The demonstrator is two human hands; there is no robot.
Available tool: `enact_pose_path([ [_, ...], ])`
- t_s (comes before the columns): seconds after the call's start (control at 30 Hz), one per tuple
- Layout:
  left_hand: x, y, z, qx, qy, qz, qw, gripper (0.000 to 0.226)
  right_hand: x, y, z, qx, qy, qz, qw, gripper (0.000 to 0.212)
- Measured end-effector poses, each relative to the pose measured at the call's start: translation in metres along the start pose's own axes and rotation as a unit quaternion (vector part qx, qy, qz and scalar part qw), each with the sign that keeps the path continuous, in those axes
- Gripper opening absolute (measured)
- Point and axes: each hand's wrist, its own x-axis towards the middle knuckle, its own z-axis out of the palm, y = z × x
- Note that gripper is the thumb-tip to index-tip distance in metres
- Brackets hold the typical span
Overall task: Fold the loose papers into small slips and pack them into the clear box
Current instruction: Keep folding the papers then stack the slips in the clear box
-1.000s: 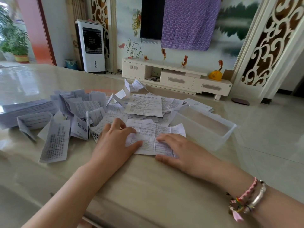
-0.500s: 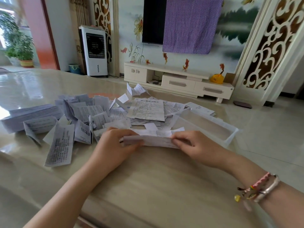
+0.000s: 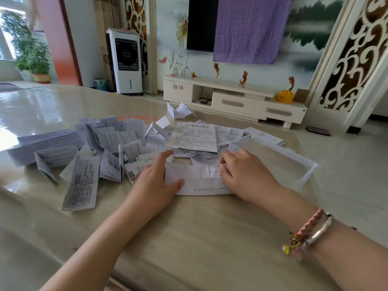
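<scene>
Head view: a folded paper (image 3: 197, 181) lies flat on the glossy table (image 3: 189, 238), just in front of the heap of loose papers (image 3: 147, 139). The left hand (image 3: 156, 181) presses its left end with straight fingers; the right hand (image 3: 244, 175) pinches its right edge. The clear box (image 3: 279, 158) stands just right of the right hand, apparently with nothing inside.
</scene>
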Motion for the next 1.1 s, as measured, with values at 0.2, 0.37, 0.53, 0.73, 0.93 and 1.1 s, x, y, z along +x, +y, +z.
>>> enact_pose_path([
  [0.2,-0.004,0.002,0.001,0.089,0.003,0.045,0.995,0.038,-0.001,-0.001,0.024,-0.06,-0.048,0.028,0.997,0.032],
  [0.37,-0.004,-0.002,0.006,0.125,0.008,0.057,0.991,0.031,-0.001,-0.004,0.025,-0.039,-0.01,-0.006,0.999,0.028],
  [0.53,-0.006,-0.004,0.007,0.143,0.014,0.055,0.988,0.033,-0.006,-0.002,0.023,0.032,-0.023,-0.038,0.999,0.018],
  [0.73,-0.007,-0.001,0.007,0.173,0.013,0.086,0.981,0.031,-0.017,0.011,0.017,0.078,-0.088,-0.065,0.991,0.042],
  [0.93,-0.005,0.001,0.008,0.203,-0.046,0.142,0.968,0.034,-0.021,0.013,0.013,0.067,-0.145,-0.067,0.985,0.063],
  [1.1,-0.003,0.0,0.006,0.185,-0.049,0.143,0.971,0.069,-0.019,0.02,0.004,0.013,-0.162,-0.114,0.98,0.067],
])
